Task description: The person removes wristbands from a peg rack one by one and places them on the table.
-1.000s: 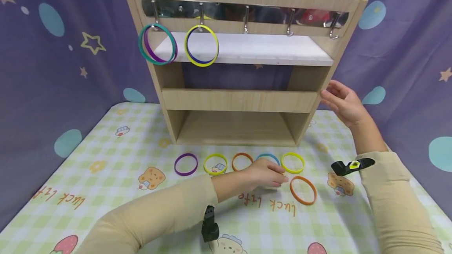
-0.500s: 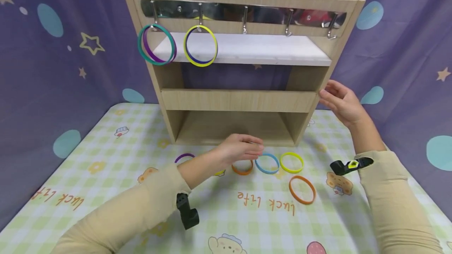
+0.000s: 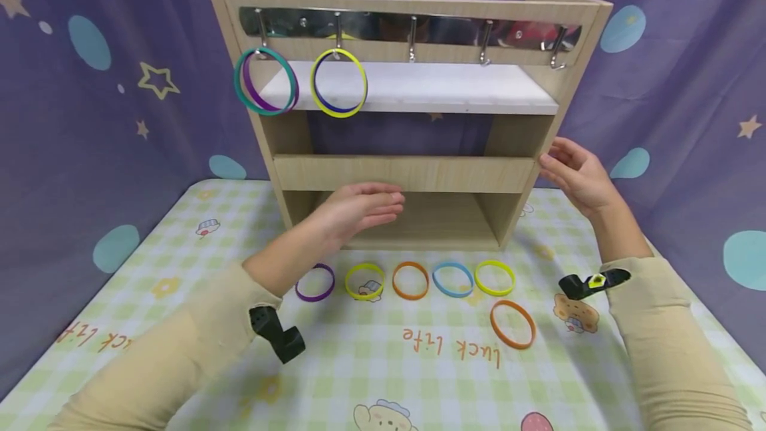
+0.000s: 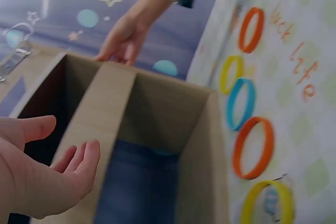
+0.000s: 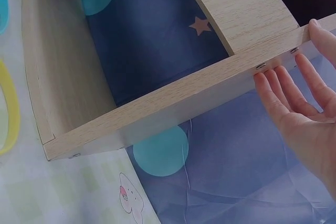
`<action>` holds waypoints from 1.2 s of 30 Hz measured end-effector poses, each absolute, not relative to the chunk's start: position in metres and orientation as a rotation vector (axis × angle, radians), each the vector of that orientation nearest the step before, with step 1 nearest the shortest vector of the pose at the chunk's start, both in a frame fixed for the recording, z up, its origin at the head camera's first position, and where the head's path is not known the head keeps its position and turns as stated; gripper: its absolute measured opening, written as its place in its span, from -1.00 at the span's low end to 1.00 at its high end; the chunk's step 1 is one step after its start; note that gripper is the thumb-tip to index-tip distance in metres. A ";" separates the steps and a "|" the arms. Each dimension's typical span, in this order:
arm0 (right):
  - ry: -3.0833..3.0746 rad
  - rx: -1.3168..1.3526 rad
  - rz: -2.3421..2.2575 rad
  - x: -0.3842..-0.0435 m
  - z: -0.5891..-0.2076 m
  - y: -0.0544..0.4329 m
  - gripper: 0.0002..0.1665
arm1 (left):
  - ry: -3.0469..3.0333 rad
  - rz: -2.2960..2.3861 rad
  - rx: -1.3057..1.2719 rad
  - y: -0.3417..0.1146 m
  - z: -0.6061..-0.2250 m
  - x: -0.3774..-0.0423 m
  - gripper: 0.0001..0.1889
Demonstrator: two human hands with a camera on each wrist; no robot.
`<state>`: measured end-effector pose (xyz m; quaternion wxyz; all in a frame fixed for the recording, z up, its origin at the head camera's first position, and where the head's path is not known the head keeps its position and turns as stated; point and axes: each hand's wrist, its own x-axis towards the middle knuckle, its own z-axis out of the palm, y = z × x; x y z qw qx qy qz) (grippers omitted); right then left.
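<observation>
My left hand (image 3: 360, 210) hovers before the lower part of a wooden rack (image 3: 407, 175), fingers extended and holding nothing. In the left wrist view its thumb and fingers are spread apart. My right hand (image 3: 582, 179) rests on the rack's right side panel (image 5: 173, 114), fingertips against the outer face and thumb at the front edge. Silicone wristbands lie on the table in front: purple (image 3: 315, 299), yellow (image 3: 364, 298), orange (image 3: 410, 298), blue (image 3: 453, 294), another yellow (image 3: 495, 293), and a nearer orange one (image 3: 512, 346).
A metal strip with several hooks (image 3: 413, 38) runs along the rack's top. Teal (image 3: 269, 112) and purple bands hang from the leftmost hook, yellow (image 3: 341, 114) and dark blue from its neighbour. A purple curtain (image 3: 120, 171) stands behind; a checkered cloth (image 3: 335, 364) covers the table.
My left hand has risen from the table by the bands and moved left and away, uncovering the orange and blue bands. The right hand stays at the rack's side.
</observation>
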<state>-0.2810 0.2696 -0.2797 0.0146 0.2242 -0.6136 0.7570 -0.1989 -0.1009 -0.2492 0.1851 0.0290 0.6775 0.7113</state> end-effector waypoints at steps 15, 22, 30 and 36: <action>-1.918 0.664 2.364 -0.281 -0.281 0.267 -0.66 | 1.783 2.663 -0.060 -0.118 -0.217 -0.205 -0.95; -1.924 0.667 2.358 -0.282 -0.282 0.268 -0.66 | 1.713 2.837 -0.031 -0.124 -0.205 -0.202 -0.96; -1.910 0.684 2.365 -0.281 -0.281 0.268 -0.67 | 1.554 2.977 0.014 -0.127 -0.196 -0.202 -0.95; -1.890 0.708 2.379 -0.282 -0.280 0.270 -0.67 | 1.506 3.004 0.047 -0.128 -0.195 -0.203 -0.94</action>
